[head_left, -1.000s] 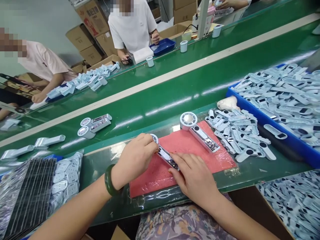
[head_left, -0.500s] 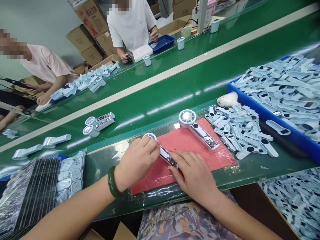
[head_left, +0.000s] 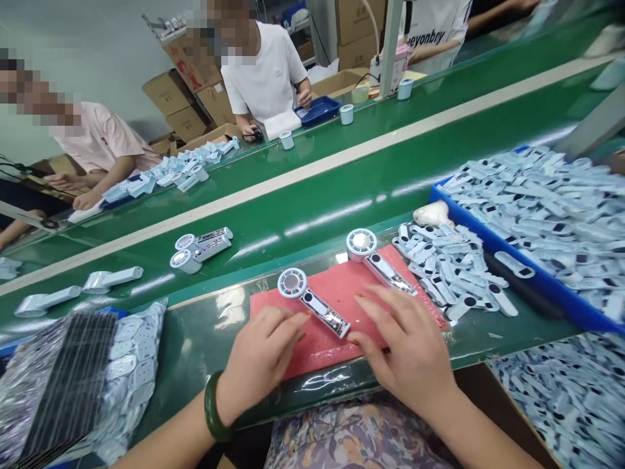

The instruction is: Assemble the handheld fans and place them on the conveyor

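Observation:
A light blue handheld fan [head_left: 291, 284] lies face up on a red mat [head_left: 322, 348], its handle [head_left: 326, 314] slanting toward me with the inner parts showing along it. My left hand [head_left: 261, 348], with a green bangle at the wrist, is just left of this handle, fingers loosely bent and nothing visible in them. On the handle's other side, my right hand [head_left: 407, 342] is open with fingers spread, apart from the fan. Behind my right hand lies a second fan [head_left: 361, 244], its handle partly covered by my fingers.
Loose light blue handle covers [head_left: 442, 267] are heaped right of the mat, beside a blue bin [head_left: 517, 260] full of them. Several fans [head_left: 185, 259] lie on the green conveyor [head_left: 273, 215]. Bagged parts [head_left: 134, 358] are at left. Co-workers [head_left: 266, 71] sit across the belt.
Both hands have let go of the nearer fan and moved apart, the left toward me and the right to the right. That fan now lies uncovered on the mat. The view has shifted slightly.

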The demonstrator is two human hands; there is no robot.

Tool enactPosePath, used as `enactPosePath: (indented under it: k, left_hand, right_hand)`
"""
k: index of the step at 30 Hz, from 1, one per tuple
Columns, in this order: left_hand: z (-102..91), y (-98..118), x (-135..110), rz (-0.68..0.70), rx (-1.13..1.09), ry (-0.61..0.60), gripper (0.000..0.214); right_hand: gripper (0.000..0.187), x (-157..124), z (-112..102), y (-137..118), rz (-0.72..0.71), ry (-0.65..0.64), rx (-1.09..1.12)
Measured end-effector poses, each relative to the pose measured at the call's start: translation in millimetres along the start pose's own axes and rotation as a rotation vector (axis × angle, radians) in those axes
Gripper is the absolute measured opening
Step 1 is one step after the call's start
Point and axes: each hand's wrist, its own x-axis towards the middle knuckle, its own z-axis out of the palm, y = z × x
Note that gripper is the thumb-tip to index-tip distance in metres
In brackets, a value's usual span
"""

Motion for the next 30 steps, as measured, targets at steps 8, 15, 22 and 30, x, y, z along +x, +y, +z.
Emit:
enactPosePath:
  k: [8, 15, 22, 30]
  left_hand:
    - [33.6, -24, 19, 0.159, 0.298, -0.052, 0.054]
    - [32.6, -26, 46, 0.195, 0.298, -0.008, 0.044]
    - [52.0, -17, 67, 0.201, 0.241, 0.11, 0.043]
    - [80.6, -38, 32, 0.355, 0.176, 0.304, 0.056]
  right_hand:
    - [0.047, 21, 0, 22, 0.179, -0.244, -0.144]
    - [0.033, 38, 10, 25, 0.309, -0.32, 0.006]
    - [0.059, 31, 21, -6, 0.288, -0.363, -0.178]
    - [0.032, 84, 6, 37, 0.303, -0.393, -0.089]
